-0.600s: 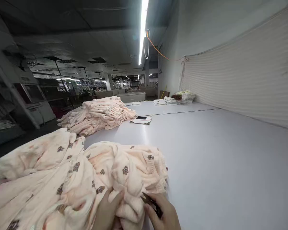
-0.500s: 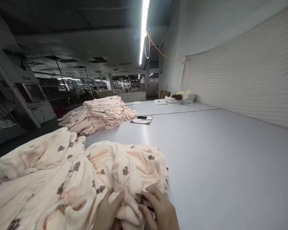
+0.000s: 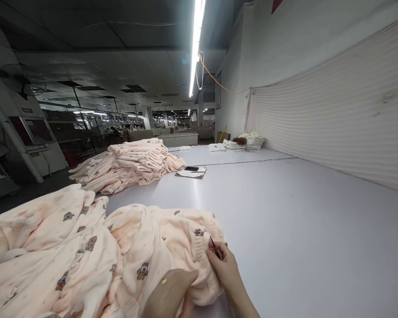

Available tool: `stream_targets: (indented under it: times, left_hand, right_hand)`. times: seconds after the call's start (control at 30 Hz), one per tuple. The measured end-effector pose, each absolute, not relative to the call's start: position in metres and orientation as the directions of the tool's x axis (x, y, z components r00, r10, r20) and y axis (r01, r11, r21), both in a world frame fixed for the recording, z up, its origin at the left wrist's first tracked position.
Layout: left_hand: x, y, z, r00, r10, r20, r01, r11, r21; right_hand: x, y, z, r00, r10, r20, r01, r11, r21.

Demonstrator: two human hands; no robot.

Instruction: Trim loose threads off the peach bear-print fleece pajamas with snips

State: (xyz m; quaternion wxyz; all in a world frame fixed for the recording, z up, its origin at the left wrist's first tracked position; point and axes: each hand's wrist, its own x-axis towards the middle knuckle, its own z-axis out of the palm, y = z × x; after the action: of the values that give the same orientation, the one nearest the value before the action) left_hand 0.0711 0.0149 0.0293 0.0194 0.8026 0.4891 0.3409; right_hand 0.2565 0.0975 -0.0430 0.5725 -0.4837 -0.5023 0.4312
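A peach fleece garment with small brown bear prints lies bunched on the table in front of me. My left hand grips its near edge, the thumb on top and the other fingers mostly hidden under the cloth. At the gathered, elastic-looking end of the garment, my right hand is closed round dark, slim thread snips, their point angled up and away from me. Those fingers also touch the gathered edge. More of the same printed fleece spreads out to the left.
Beyond the garment rises a tall pile of peach fleece pieces. A phone lies on a pad of paper. Folded white cloth stacks stand at the far end of the pale table. A pleated curtain lines the right.
My right hand has moved up to the garment's gathered end, and the snips now show clearly. My left hand has shifted right and turned, its back now uppermost. The view has tilted slightly.
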Motion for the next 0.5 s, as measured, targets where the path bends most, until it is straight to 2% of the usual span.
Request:
stream_targets:
  times: [0.07,0.17,0.33,0.43,0.5]
  left_hand:
    - [0.105,0.036,0.035,0.336,0.837,0.432,0.765,-0.51,0.393]
    - [0.125,0.064,0.029,0.276,0.933,0.23,0.846,-0.35,0.403]
    - [0.106,0.071,0.013,0.146,0.976,0.16,0.862,-0.205,0.465]
    - [0.095,0.068,0.014,0.038,0.994,0.102,0.766,-0.095,0.635]
    - [0.09,0.068,0.019,0.021,0.999,0.039,0.597,-0.044,0.801]
  right_hand:
    - [0.244,0.089,-0.047,0.084,0.986,0.143,-0.078,0.15,-0.986]
    - [0.23,0.081,-0.055,0.095,0.989,0.116,-0.093,0.125,-0.988]
    - [0.215,0.086,-0.056,0.143,0.981,0.13,0.042,0.125,-0.991]
    - [0.211,0.081,-0.046,0.142,0.976,0.167,0.129,0.149,-0.98]
    - [0.214,0.075,-0.036,0.168,0.963,0.212,0.192,0.179,-0.965]
